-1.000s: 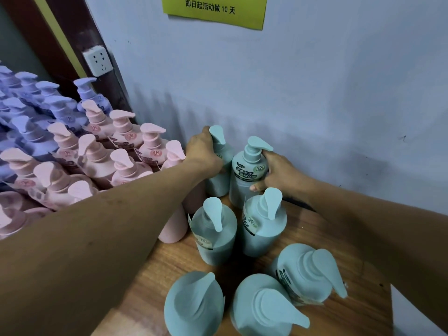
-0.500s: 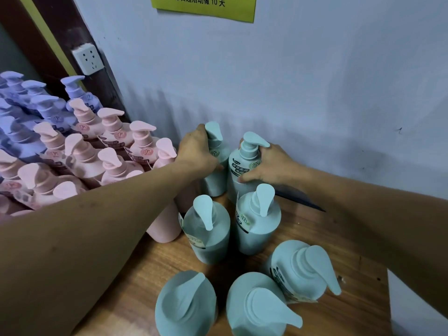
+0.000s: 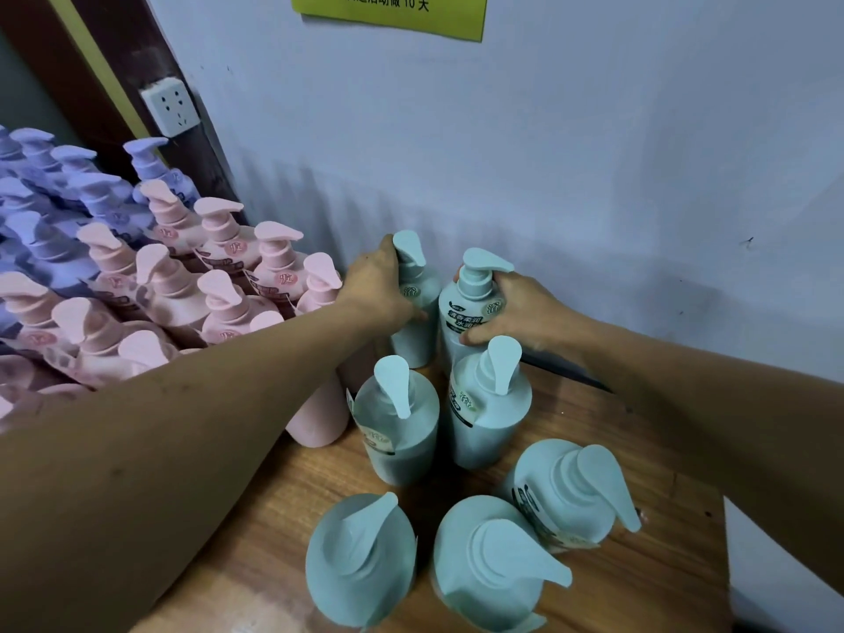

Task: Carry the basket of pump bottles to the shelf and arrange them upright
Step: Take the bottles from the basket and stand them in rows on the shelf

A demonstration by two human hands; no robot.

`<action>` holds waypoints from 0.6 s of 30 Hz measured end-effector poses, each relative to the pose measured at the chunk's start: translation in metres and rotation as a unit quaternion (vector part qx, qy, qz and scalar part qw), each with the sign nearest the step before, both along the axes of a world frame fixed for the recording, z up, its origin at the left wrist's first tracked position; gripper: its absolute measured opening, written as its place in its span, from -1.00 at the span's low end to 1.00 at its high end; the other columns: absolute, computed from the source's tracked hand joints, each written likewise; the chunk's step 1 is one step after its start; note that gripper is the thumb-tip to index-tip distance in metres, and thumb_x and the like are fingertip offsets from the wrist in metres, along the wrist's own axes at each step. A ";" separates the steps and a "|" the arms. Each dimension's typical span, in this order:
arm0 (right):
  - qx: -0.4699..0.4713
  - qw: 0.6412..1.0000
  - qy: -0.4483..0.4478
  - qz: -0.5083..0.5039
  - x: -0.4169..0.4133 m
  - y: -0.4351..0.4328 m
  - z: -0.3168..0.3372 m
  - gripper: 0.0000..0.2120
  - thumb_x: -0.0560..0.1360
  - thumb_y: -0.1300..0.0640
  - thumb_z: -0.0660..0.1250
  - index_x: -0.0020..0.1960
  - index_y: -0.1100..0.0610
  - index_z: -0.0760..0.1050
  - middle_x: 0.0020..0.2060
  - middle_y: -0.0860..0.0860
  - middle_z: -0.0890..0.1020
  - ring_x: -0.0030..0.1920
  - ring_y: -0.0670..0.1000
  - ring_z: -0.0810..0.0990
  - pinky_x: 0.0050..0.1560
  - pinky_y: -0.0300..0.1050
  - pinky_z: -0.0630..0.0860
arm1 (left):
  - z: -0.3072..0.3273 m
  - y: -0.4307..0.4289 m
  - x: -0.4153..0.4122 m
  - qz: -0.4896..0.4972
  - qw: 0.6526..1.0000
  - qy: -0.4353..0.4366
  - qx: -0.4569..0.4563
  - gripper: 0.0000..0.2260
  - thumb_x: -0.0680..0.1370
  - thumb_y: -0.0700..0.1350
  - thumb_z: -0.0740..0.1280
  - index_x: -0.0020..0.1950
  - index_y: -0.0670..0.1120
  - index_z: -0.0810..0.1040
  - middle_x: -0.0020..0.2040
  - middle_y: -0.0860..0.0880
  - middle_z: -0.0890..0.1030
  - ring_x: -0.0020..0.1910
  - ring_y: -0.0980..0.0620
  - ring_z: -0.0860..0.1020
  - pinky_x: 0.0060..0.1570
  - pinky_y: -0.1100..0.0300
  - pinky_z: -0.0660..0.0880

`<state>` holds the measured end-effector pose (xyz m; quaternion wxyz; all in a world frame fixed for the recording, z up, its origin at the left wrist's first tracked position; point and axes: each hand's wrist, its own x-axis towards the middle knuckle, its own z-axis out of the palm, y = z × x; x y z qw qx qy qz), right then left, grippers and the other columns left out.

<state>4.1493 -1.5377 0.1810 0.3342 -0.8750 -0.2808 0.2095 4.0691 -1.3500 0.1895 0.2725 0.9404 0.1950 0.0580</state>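
Here, in the head view, your left hand (image 3: 379, 285) was curled round the neck and shoulder of the back-left teal bottle (image 3: 418, 326), with the thumb low on its front. Your right hand (image 3: 525, 312) gripped the back-right teal bottle (image 3: 466, 312), thumb across the printed label and fingers wrapped behind the pump collar. Both bottles stood upright on the wooden shelf (image 3: 283, 504), just beside each other and close to the wall (image 3: 593, 175). The left one's pump spout pointed roughly toward you and the right one's pointed to the right.

In front of them stood the middle pair of teal bottles (image 3: 402, 436), upright and nearly touching, spouts turned toward you. Nearest to you were the front three teal bottles (image 3: 493, 573), also upright, seen almost from above. All seven had their pumps fitted. Their walls were opaque, so you could not tell what they held or how full they were.

To your left, partly behind your forearm, the pink pump bottles (image 3: 219, 276) were packed tight in rows, and the purple pump bottles (image 3: 68, 189) stood beyond them. A socket (image 3: 171, 107) sat on the dark frame above these, and a yellow notice (image 3: 388, 11) was stuck to the wall at the top edge.
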 end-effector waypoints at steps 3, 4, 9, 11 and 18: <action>0.021 0.999 0.013 -0.034 -0.005 -0.002 -0.001 -0.37 0.22 0.05 0.60 0.25 -0.11 0.50 0.01 -0.13 0.68 0.05 -0.04 0.64 0.04 -0.11 0.56 | 0.002 -0.003 -0.004 0.009 1.000 0.002 -0.003 -0.35 0.32 -0.07 0.60 0.27 -0.16 0.35 0.19 -0.15 0.51 0.20 -0.15 0.47 0.07 0.15 0.35; 0.026 0.998 0.020 -0.044 -0.005 -0.003 -0.002 -0.36 0.22 0.05 0.61 0.25 -0.11 0.50 0.02 -0.12 0.68 0.06 -0.02 0.64 0.05 -0.11 0.56 | 0.003 -0.003 -0.006 0.016 1.000 -0.004 -0.007 -0.36 0.33 -0.08 0.59 0.29 -0.17 0.36 0.22 -0.16 0.49 0.22 -0.14 0.46 0.12 0.14 0.34; 0.069 0.992 0.070 -0.083 -0.011 -0.013 0.002 -0.10 0.24 0.15 0.65 0.46 -0.19 0.32 0.30 -0.12 0.59 0.25 -0.01 0.58 0.31 0.06 0.51 | 0.013 -0.014 -0.020 0.047 0.998 -0.030 -0.032 -0.42 0.41 -0.12 0.50 0.36 -0.15 0.35 0.28 -0.15 0.45 0.30 -0.14 0.41 0.26 0.12 0.31; 0.078 0.989 0.060 -0.108 -0.018 -0.024 0.010 0.07 0.23 0.25 0.59 0.55 -0.27 0.13 0.47 -0.14 0.40 0.37 -0.06 0.45 0.34 0.06 0.49 | 0.019 -0.021 -0.034 0.057 0.996 -0.034 -0.054 -0.44 0.42 -0.10 0.48 0.35 -0.14 0.37 0.28 -0.14 0.48 0.30 -0.13 0.43 0.19 0.17 0.34; 0.152 0.984 -0.010 -0.089 -0.084 -0.063 0.036 -0.71 0.48 -0.29 0.33 0.04 -0.15 0.63 -0.21 -0.05 0.66 -0.34 -0.13 0.58 -0.21 -0.12 0.56 | 0.059 -0.018 -0.100 -0.069 0.990 0.036 -0.121 -0.53 0.30 0.40 0.41 0.02 0.10 0.66 -0.07 0.12 0.67 -0.05 0.19 0.62 0.05 0.19 0.54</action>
